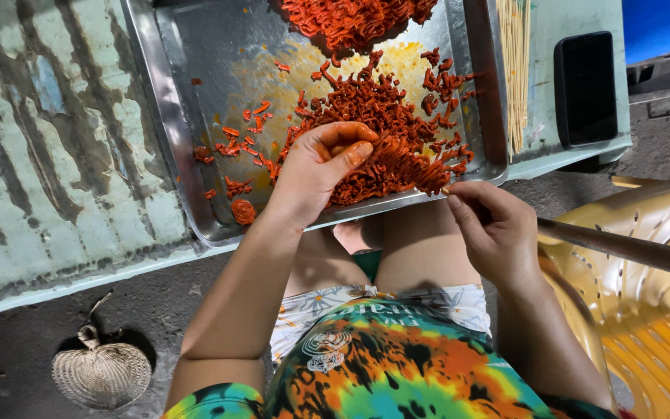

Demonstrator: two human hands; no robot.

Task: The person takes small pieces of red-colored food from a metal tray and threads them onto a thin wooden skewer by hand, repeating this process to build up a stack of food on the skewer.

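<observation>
The marinated meat strips (pixel 385 132) are thin, ragged and coated in an orange-red paste; they lie heaped in the near right part of the metal tray (pixel 172 132), with loose scraps scattered toward the tray's left and a second mound at its far edge. Your left hand (pixel 316 167) rests over the near rim of the tray, its grip pressed together, thumb against fingers, pinching a bunch of strips at the heap's near edge. Your right hand (pixel 494 225) sits just outside the tray's near right corner, its grip pinching the end of a thin bamboo skewer (pixel 446 190) whose tip touches the heap. The tray rests on a worn, pale green desk (pixel 56 155). Right of the tray lies a bundle of bare skewers (pixel 514 70), then a black rectangular object (pixel 585 87). Below the tray's left side, a woven fan (pixel 101 374) lies on the floor. A yellow plastic chair (pixel 653 302) stands right of the tray.
</observation>
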